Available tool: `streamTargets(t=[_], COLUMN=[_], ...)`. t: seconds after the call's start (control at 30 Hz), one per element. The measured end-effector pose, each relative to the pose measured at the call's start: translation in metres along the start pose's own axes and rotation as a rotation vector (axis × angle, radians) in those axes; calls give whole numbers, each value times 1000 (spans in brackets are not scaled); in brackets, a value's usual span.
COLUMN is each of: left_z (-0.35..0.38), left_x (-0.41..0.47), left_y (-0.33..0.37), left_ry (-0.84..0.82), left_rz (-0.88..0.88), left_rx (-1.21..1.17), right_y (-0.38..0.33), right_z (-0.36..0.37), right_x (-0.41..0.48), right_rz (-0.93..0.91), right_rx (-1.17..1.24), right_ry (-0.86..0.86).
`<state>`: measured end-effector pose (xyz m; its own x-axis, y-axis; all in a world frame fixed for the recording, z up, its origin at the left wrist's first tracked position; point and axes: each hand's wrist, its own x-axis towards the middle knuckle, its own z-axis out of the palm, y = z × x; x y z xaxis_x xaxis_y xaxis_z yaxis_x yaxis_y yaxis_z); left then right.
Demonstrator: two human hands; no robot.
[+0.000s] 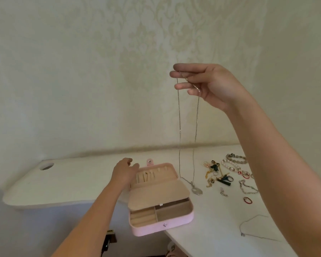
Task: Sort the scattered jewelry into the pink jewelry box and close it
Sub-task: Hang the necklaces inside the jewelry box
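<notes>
From my remote seat I see the right grip point(208, 84) raised high at about 1 o'clock from the middle of the view. Its fingertips pinch the top of a silver necklace point(180, 117), which hangs in two long strands. The oval pendant point(196, 191) appears to rest on the white bench point(211, 238), just beside the pink jewelry box point(161, 224) at its 3 o'clock. The box stands open near the bench's curved front edge, its lid tilted back at 12 o'clock and a beige flap lying over the rear of the tray. The front compartments are uncovered. The left grip point(124, 172) is released, fingers relaxed, at the lid's 9 o'clock corner; I cannot tell whether it touches. Further toward 3 o'clock lie a pearl bracelet point(230, 166), a cluster of earrings point(215, 173), a red band point(247, 200) and a thin chain point(252, 225).
</notes>
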<state>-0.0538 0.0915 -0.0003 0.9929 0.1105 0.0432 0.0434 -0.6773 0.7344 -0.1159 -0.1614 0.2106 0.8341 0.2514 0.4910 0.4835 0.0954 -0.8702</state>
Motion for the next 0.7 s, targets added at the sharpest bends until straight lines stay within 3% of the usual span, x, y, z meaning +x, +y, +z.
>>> streamTargets(t=[0.07,0.13,0.2,0.3,0.47,0.63,0.7], left_z=[-8,-18,-26,-31,-18,0,2], left_x=[-13,-29,-47,-67,-73,-75,-72], left_y=[27,60,91,125,145,138,135], left_ry=[99,95,-50,-283,-470,-486,-379], left_rz=[157,305,416,526,470,442,407], left_rx=[-131,-318,-494,-552,-546,-649,-723], right_y=[-12,-22,-30,-41,-63,-82,-85], right_z=[5,8,10,13,19,19,18], right_x=[8,16,24,34,48,62,66], right_rz=[-25,-47,-71,-146,-346,-429,-441], right_rx=[-16,-17,-35,-155,-272,-361,-465], right_ry=[-8,-5,7,33,165,319,396])
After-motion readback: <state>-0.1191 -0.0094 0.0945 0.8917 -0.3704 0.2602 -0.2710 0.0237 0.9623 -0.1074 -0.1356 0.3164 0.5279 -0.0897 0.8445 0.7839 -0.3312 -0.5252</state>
